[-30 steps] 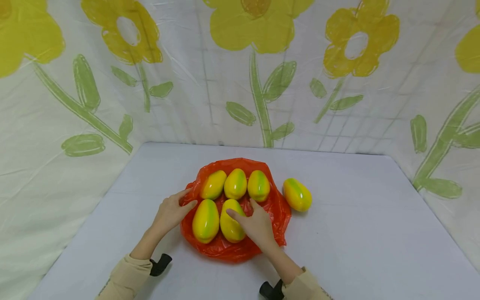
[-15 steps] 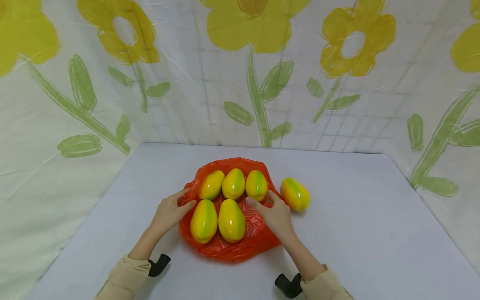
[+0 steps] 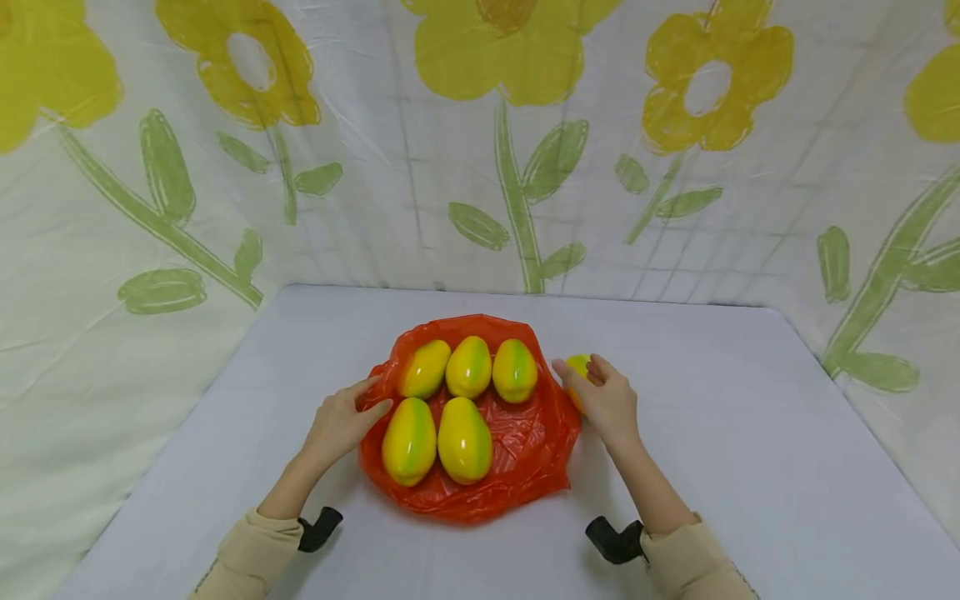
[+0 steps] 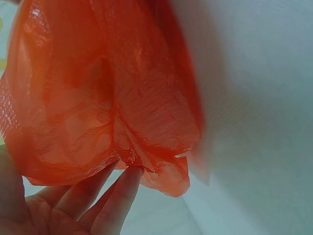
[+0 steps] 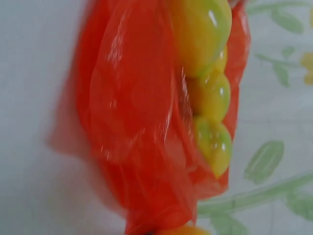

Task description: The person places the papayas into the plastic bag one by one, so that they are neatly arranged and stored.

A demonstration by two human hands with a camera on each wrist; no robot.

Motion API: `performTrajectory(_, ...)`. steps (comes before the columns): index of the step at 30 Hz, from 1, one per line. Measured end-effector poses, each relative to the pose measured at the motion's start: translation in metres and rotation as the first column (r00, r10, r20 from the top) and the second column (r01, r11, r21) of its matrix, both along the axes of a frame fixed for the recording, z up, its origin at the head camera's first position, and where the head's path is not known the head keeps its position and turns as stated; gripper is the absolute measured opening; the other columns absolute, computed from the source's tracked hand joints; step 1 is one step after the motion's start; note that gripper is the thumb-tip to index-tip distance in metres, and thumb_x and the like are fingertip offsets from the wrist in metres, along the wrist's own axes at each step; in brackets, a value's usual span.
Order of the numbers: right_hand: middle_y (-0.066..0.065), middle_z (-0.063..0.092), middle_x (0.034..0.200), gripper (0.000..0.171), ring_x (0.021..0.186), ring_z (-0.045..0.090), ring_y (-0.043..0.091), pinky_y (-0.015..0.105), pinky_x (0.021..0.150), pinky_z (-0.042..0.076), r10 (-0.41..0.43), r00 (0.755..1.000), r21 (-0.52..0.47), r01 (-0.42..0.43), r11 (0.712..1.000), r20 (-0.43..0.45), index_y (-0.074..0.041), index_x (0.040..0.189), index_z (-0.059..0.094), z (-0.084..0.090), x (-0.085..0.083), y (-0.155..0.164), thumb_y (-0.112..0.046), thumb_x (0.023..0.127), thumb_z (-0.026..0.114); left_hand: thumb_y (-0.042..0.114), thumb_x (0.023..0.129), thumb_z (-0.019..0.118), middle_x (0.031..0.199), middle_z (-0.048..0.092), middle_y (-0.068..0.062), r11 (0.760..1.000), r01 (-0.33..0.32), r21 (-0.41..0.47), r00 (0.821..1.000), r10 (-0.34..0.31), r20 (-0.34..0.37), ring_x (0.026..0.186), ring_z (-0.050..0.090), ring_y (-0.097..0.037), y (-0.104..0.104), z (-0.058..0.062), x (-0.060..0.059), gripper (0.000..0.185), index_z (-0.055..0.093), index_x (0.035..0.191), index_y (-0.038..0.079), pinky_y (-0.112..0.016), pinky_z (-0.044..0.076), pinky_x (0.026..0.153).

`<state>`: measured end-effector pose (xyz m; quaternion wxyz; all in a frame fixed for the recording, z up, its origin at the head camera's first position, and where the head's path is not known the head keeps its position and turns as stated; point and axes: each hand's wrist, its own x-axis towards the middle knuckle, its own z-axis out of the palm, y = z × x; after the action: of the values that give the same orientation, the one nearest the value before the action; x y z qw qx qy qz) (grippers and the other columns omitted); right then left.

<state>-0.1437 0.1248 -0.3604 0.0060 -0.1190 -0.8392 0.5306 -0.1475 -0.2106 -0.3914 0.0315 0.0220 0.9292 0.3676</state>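
Note:
Several glossy yellow-and-green papayas (image 3: 465, 442) lie in an open red plastic bag (image 3: 521, 433) in the head view, in a back and a front row. My left hand (image 3: 337, 425) rests at the bag's left edge. Its fingers (image 4: 120, 200) touch the plastic from outside in the left wrist view. Just right of the bag, my right hand (image 3: 611, 408) reaches over a single papaya (image 3: 579, 367), thumb and fingers spread about it and partly hiding it. Only a sliver of that papaya (image 5: 183, 230) shows in the right wrist view, where the hand is out of sight.
The white table (image 3: 750, 433) extends around the bag. Behind it hangs a pale cloth (image 3: 360, 217) printed with yellow flowers. Black wrist mounts (image 3: 615, 540) stick out inward from both beige sleeves (image 3: 690, 558).
My right hand has moved right, from above the front papayas in the bag, past the bag's right edge to the single papaya. The left hand has stayed at the bag's left edge.

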Motion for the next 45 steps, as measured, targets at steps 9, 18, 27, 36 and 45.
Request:
performTrajectory(9,0.023,0.036,0.15,0.08,0.138,0.034,0.035,0.046,0.11,0.03,-0.01,0.994,0.027,0.013,1.0,-0.109,0.006,0.148,0.031,-0.017,-0.017,0.027,-0.039,0.092,0.065,0.023,0.095,0.059,0.113,0.062,-0.024,1.0,-0.005,0.005,1.0,0.005,0.004,0.076,0.051,-0.025,0.001,0.0,0.0,0.052,0.05,0.138,-0.005,-0.029,0.04,0.057)
performTrajectory(18,0.029,0.026,0.152,0.087,0.14,0.023,0.044,0.055,0.112,0.022,0.088,0.995,0.222,-0.078,0.972,-0.036,0.007,0.15,0.023,-0.04,-0.034,0.04,-0.039,0.09,0.066,0.024,0.095,0.059,0.114,0.062,-0.024,1.0,-0.006,0.002,1.0,0.006,0.002,0.076,0.051,-0.024,0.001,0.0,0.001,0.053,0.05,0.138,-0.005,-0.03,0.039,0.057)
performTrajectory(27,0.032,0.025,0.151,0.09,0.138,0.026,0.046,0.057,0.11,0.025,0.102,0.994,0.256,-0.11,0.96,0.045,0.009,0.15,0.021,-0.052,-0.041,0.042,-0.042,0.09,0.065,0.022,0.094,0.06,0.106,0.064,-0.022,1.0,-0.002,0.008,1.0,0.002,-0.008,0.069,0.049,-0.022,0.001,0.001,0.001,0.051,0.05,0.136,-0.006,-0.03,0.039,0.056)
performTrajectory(36,0.034,0.032,0.146,0.087,0.129,0.038,0.047,0.058,0.104,0.033,0.104,0.991,0.295,-0.124,0.948,0.082,0.012,0.147,0.025,-0.055,-0.04,0.043,-0.041,0.09,0.063,0.022,0.094,0.059,0.109,0.064,-0.025,1.0,-0.004,-0.008,1.0,0.004,-0.009,0.072,0.05,-0.023,0.001,0.001,0.001,0.052,0.05,0.136,-0.006,-0.029,0.04,0.057)
performTrajectory(45,0.034,0.043,0.137,0.084,0.116,0.047,0.044,0.055,0.095,0.041,0.058,0.991,0.295,-0.092,0.951,0.121,0.011,0.143,0.034,-0.055,-0.036,0.042,-0.045,0.089,0.063,0.022,0.094,0.059,0.11,0.063,-0.025,1.0,-0.003,-0.005,1.0,0.003,-0.01,0.074,0.051,-0.025,0.002,0.002,0.001,0.051,0.051,0.136,-0.006,-0.03,0.04,0.057)
